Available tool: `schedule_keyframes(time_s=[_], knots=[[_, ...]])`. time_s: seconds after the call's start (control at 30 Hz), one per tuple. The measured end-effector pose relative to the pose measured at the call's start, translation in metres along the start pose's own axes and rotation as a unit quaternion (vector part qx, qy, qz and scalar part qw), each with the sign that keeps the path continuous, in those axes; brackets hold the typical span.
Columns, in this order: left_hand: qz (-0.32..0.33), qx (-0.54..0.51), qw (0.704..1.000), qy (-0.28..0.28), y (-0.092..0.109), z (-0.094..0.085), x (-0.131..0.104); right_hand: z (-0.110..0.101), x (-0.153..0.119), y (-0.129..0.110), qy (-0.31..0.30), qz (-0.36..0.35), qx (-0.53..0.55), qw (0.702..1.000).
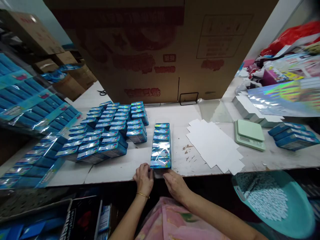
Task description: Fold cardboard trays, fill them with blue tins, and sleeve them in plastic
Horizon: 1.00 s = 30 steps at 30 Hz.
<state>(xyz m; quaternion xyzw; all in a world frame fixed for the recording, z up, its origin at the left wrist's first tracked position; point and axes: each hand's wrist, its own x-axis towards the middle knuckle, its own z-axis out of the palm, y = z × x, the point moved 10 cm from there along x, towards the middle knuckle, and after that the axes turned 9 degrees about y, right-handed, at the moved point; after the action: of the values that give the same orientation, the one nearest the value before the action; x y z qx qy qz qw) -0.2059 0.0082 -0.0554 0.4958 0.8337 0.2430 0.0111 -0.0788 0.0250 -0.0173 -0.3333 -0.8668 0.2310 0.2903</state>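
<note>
A row of several small blue boxes stands at the table's front edge, with what looks like a clear plastic bag around it. My left hand is at the near left corner of the row, its fingers closed on the film. At the near right corner, my right hand pinches the film between thumb and fingers. The fingertips are partly hidden, and the film is hard to make out. Left of the row stand many more blue boxes in close-packed rows.
A large cardboard carton rises behind. To the right lie white card sheets, a pale green scale, blue boxes and a clear plastic sheet. A teal basin of small pale pieces sits below. Packed display trays stand left.
</note>
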Motion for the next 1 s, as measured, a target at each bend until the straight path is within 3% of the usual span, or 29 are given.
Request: schedule_keyframes(time_s=[0.17,0.3,0.37,0.43,0.5,0.57,0.63,0.7,0.8,1.0], knots=[[-0.003,-0.024,1.000,0.001,0.000,0.001,0.002,0.002,0.012,0.007,0.023,0.017,-0.033,0.999],[-0.018,-0.061,0.998,0.004,-0.006,-0.001,0.004,-0.004,0.011,-0.004,-0.004,0.013,-0.011,1.000],[-0.042,-0.117,0.992,0.019,-0.012,-0.008,0.002,-0.016,0.011,-0.024,-0.051,-0.029,0.054,0.997],[-0.094,-0.216,0.972,0.025,-0.017,-0.016,-0.006,-0.046,0.026,-0.037,-0.052,-0.070,0.126,0.988],[-0.191,-0.356,0.915,-0.007,-0.016,-0.016,-0.018,-0.090,0.064,-0.023,0.047,-0.060,0.149,0.986],[-0.309,-0.508,0.801,-0.065,-0.001,-0.008,-0.034,-0.126,0.114,0.018,0.171,0.008,0.092,0.981],[-0.399,-0.624,0.666,-0.095,0.025,-0.004,-0.042,-0.124,0.169,0.060,0.168,0.064,0.032,0.983],[-0.448,-0.677,0.577,-0.092,0.044,-0.005,-0.040,-0.092,0.212,0.107,0.065,0.175,0.022,0.982],[-0.482,-0.693,0.534,-0.052,0.050,-0.007,-0.031,-0.060,0.237,0.143,-0.033,0.264,0.043,0.963],[-0.471,-0.702,0.534,-0.003,0.053,-0.020,-0.025,-0.079,0.228,0.135,-0.041,0.251,0.049,0.966]])
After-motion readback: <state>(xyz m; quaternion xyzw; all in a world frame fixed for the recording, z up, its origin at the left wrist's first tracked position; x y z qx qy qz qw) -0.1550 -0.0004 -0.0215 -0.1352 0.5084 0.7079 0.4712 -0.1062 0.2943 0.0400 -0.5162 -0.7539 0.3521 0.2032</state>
